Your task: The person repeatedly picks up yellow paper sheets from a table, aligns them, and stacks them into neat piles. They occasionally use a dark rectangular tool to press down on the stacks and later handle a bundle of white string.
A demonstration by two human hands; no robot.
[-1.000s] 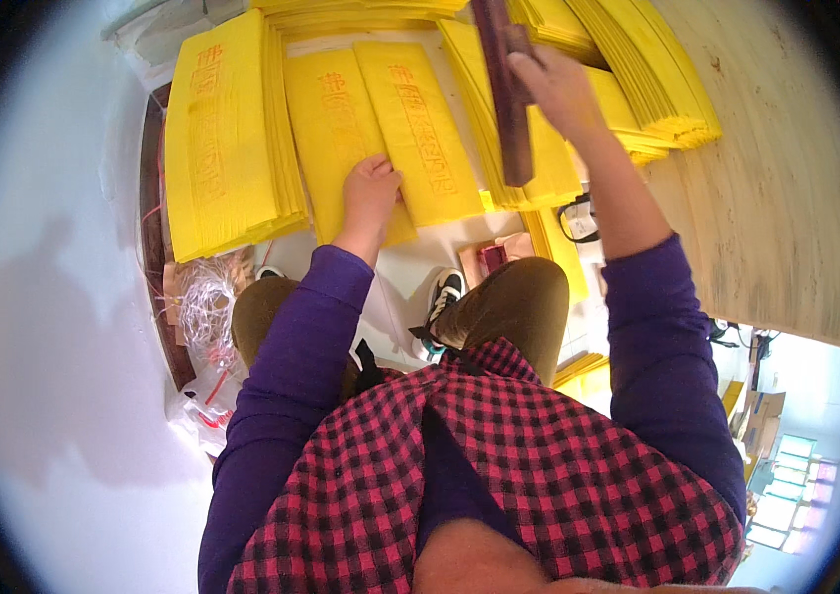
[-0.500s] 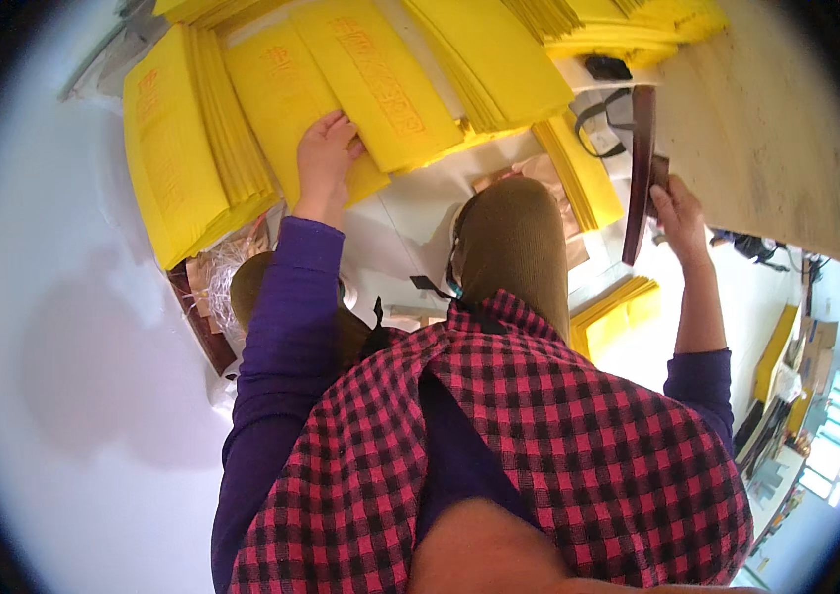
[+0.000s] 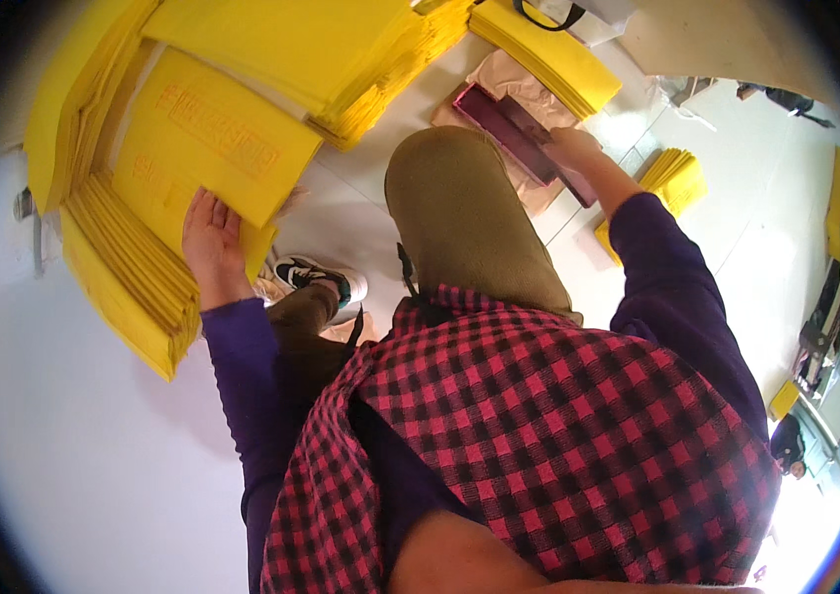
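Note:
My left hand (image 3: 214,246) is closed on the lower edge of a yellow sheet (image 3: 212,139) that bears red print. More yellow sheets lie fanned in a stack (image 3: 133,262) beside and beneath it. My right hand (image 3: 575,156) grips a long, dark red stamp block (image 3: 529,144) by its raised handle. Under the block lies a shallow maroon tray (image 3: 469,99) with a reddish rim, resting on crumpled brown paper (image 3: 499,74). The block's underside is hidden, so I cannot tell whether it touches the tray.
My bent knee (image 3: 459,188) rises between my hands. A yellow bundle (image 3: 548,59) lies beyond the tray, and another yellow stack (image 3: 672,183) sits on the tiled floor to the right. A yellow pile (image 3: 360,99) stands at the far left. A wooden board (image 3: 727,40) is at the far right.
My right hand has lowered the stamp block from beside the wooden board to the maroon tray. My left hand stays at the printed sheet's edge. The view has swung to the right.

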